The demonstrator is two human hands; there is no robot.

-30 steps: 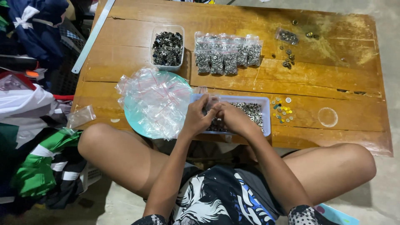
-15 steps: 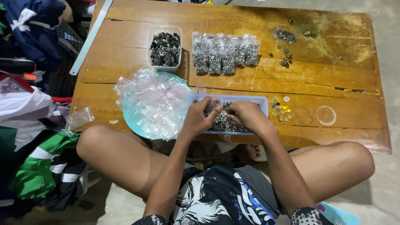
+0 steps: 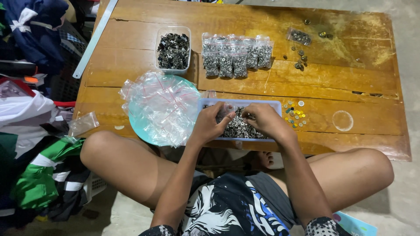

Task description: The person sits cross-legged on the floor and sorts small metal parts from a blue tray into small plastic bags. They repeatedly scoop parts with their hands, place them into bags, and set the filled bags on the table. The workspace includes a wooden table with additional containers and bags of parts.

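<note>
A low wooden table (image 3: 144, 65) is carrying a heap of empty zip bags (image 3: 159, 107) on a teal plate, beside a shallow tray (image 3: 275, 105) of small metal fasteners (image 3: 238, 127). Both hands are working over that tray: the left hand (image 3: 211, 124) is pinching a small clear bag (image 3: 227, 110), and the right hand (image 3: 264, 120) is curling narrowly at its mouth.

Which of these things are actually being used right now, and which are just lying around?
In use: left hand, right hand, small clear bag, blue tray of metal bits.

Lying about: pile of empty bags, filled bags, clear tub, coloured beads, ruler, clothes.
</note>
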